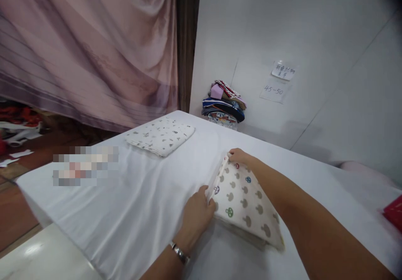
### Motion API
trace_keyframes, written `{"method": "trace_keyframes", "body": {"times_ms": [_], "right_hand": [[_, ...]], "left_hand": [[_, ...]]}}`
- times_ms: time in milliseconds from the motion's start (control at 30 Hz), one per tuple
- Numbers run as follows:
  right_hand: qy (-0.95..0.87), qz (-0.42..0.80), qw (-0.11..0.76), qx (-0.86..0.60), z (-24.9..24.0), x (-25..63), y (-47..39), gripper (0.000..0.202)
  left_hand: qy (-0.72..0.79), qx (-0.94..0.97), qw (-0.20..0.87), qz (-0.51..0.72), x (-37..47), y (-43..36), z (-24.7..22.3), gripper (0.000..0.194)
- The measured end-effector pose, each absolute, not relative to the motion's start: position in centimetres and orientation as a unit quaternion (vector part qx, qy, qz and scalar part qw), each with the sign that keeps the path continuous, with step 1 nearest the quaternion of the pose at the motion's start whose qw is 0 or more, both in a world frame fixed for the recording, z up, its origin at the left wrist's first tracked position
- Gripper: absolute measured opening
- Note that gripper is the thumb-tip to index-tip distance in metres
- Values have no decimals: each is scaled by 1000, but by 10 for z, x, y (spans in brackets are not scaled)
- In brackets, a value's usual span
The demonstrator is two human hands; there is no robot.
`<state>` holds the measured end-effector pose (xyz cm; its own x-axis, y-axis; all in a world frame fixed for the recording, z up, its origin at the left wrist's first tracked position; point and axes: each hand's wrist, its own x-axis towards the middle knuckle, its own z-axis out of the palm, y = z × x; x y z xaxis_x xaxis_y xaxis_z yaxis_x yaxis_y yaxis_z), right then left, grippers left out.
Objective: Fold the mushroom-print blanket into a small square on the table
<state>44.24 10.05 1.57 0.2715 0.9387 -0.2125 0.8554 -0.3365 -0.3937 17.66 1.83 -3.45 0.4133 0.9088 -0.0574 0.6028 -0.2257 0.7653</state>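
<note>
A white cloth printed with mushrooms (241,202), folded into layers, is held by its left edge with the near part hanging down toward the table. My left hand (197,213), with a silver bracelet at the wrist, pinches the near left corner between thumb and fingers. At the far corner my right hand (239,156) grips the same edge, its fingertips partly hidden behind the fabric. Farther back on the table lies another folded white cloth with small grey prints (161,136), flat and apart from both hands.
The table (150,187) wears a white, creased cover. A stack of folded fabrics (223,104) stands by the wall at its far end. Pink curtains (125,53) hang to the left. A blurred patch (84,167) covers something at the left edge. Something red (394,213) sits far right.
</note>
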Motion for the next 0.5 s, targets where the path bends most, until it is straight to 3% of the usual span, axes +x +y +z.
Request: {"method": "trace_keyframes", "body": {"times_ms": [500], "right_hand": [[-555, 130, 88, -817, -2, 434, 93, 50]], "left_hand": [[449, 778, 382, 217, 179, 17, -36, 43]]}}
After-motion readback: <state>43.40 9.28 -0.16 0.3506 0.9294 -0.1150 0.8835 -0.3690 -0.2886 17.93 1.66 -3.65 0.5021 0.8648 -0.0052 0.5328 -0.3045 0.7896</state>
